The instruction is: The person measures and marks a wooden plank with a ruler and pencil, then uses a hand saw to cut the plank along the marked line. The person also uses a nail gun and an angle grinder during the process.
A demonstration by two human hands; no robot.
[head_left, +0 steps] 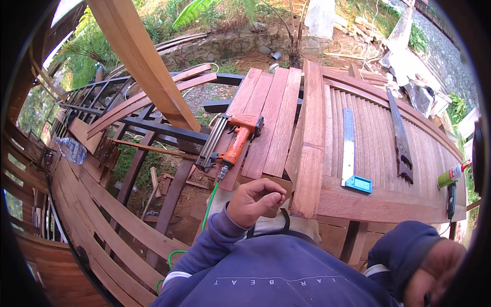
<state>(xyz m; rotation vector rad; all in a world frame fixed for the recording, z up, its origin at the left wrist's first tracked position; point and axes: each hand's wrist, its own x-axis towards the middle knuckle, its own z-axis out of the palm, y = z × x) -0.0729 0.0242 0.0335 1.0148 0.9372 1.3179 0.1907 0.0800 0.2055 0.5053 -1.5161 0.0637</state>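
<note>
My left hand is raised in front of my body, near the ends of several reddish boards. Its thumb and fingers are pinched together; whatever they hold, if anything, is hidden. At the lower right my right hand hangs low by my side, blurred and partly cut off, its fingers curled by a small dark thing. An orange nail gun with a green hose lies on the boards. To the right lies a louvered wooden panel, bearing a try square with a blue handle and a handsaw.
A green-and-red bottle and a black hand tool are by the panel's right edge. A thick wooden post slants down at the left. Curved slats and a clear plastic bottle lie left. Black metal beams run behind.
</note>
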